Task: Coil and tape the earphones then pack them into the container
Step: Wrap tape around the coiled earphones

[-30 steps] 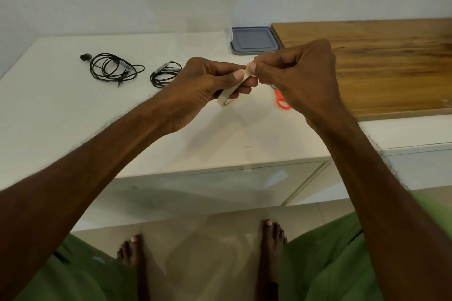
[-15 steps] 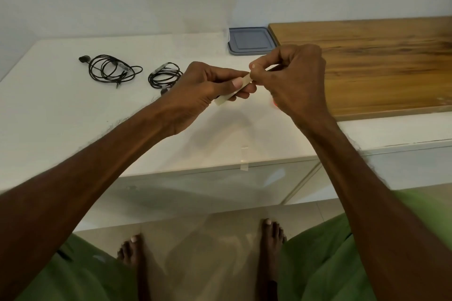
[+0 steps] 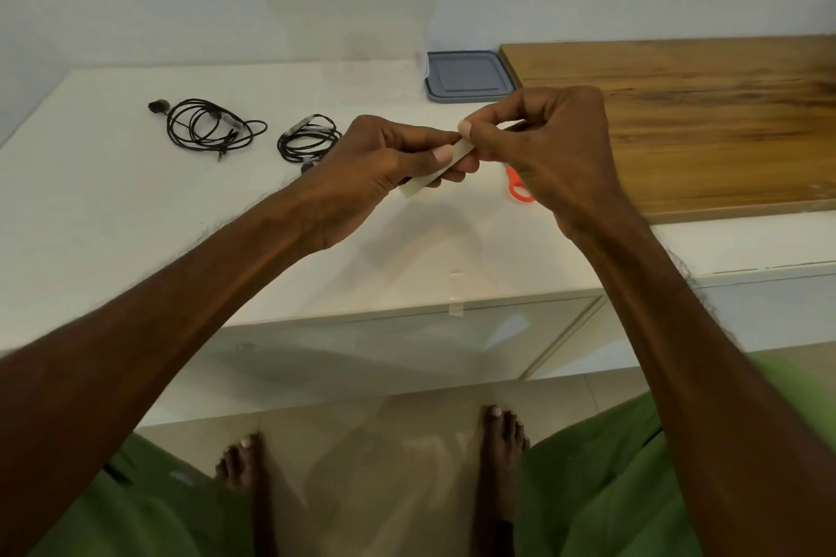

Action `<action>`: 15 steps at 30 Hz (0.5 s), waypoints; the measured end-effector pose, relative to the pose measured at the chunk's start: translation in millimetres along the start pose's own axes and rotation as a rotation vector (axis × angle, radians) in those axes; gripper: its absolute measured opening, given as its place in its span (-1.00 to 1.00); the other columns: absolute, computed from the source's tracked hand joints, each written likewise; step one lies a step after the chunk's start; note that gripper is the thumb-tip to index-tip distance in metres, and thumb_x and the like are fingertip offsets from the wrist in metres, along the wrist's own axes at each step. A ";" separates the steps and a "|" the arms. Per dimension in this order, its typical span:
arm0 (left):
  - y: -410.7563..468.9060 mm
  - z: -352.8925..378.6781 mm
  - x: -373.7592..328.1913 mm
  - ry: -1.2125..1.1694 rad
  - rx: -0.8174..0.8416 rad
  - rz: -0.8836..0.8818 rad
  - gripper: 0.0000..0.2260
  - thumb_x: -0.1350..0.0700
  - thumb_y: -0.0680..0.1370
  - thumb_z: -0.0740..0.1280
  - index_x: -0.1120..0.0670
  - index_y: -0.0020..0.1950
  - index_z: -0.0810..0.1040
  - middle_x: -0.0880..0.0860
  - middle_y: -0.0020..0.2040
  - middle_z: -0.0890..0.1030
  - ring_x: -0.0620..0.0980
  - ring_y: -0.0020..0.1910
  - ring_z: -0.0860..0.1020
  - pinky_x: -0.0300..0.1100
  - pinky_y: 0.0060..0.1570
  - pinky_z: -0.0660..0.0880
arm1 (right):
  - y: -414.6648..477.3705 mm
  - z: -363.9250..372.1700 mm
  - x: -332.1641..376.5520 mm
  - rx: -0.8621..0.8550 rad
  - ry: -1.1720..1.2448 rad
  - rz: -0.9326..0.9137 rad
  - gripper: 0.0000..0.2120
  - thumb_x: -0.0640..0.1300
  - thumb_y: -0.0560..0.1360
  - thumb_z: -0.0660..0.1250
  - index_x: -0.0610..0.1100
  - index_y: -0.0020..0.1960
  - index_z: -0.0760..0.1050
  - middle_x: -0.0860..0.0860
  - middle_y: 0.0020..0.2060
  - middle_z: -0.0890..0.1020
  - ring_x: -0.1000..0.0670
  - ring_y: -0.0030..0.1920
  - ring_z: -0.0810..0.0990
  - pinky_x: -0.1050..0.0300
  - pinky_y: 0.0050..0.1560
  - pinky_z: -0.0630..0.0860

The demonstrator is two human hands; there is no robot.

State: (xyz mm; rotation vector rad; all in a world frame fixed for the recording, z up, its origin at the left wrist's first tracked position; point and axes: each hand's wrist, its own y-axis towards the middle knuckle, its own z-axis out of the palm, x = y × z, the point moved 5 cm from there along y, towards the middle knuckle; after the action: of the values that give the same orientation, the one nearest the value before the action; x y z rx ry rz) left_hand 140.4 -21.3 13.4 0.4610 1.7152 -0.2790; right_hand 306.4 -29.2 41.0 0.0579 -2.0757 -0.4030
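My left hand (image 3: 384, 163) grips a cream roll of masking tape (image 3: 418, 185) above the white counter. My right hand (image 3: 547, 149) pinches the tape's free end (image 3: 463, 146) right beside the left thumb. Two black earphones lie on the counter to the left: a loose tangle of earphones (image 3: 206, 127) far left and a coiled, taped set of earphones (image 3: 307, 139) just behind my left wrist. The grey-lidded container (image 3: 466, 75) sits shut at the back against the wall.
Orange-handled scissors (image 3: 518, 188) lie partly hidden under my right hand. A wooden board (image 3: 705, 118) covers the counter's right side. A cut strip of tape (image 3: 456, 298) is stuck over the counter's front edge. My bare feet stand on the tiled floor below.
Both hands have stayed together on the tape with small finger shifts. The right hand moved slightly, so the orange scissor handle shows again beneath it.
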 end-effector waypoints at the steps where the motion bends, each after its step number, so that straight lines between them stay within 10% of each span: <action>1: -0.1 -0.1 -0.3 0.000 0.002 0.000 -0.77 0.23 0.61 0.29 0.21 0.24 0.61 0.14 0.11 0.69 0.11 0.17 0.62 -0.01 0.25 0.49 | 0.0 0.5 0.3 -0.003 0.003 0.000 -0.91 -0.05 0.44 0.49 -0.04 -0.12 0.64 0.10 -0.26 0.66 0.10 -0.23 0.67 0.16 -0.04 0.64; 15: -0.3 -1.8 0.2 -0.022 -0.010 -0.009 -0.76 0.23 0.61 0.28 0.22 0.25 0.60 0.16 0.12 0.68 0.12 0.18 0.61 0.00 0.28 0.48 | -1.4 1.0 2.8 0.014 0.023 0.002 -0.92 -0.11 0.46 0.47 -0.09 -0.06 0.66 0.05 -0.23 0.66 0.10 -0.23 0.66 0.24 -0.05 0.62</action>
State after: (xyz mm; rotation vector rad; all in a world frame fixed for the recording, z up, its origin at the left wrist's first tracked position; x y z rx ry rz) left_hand 138.6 -20.7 13.6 0.4415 1.6973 -0.2806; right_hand 304.0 -30.9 42.4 0.0690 -2.0565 -0.3849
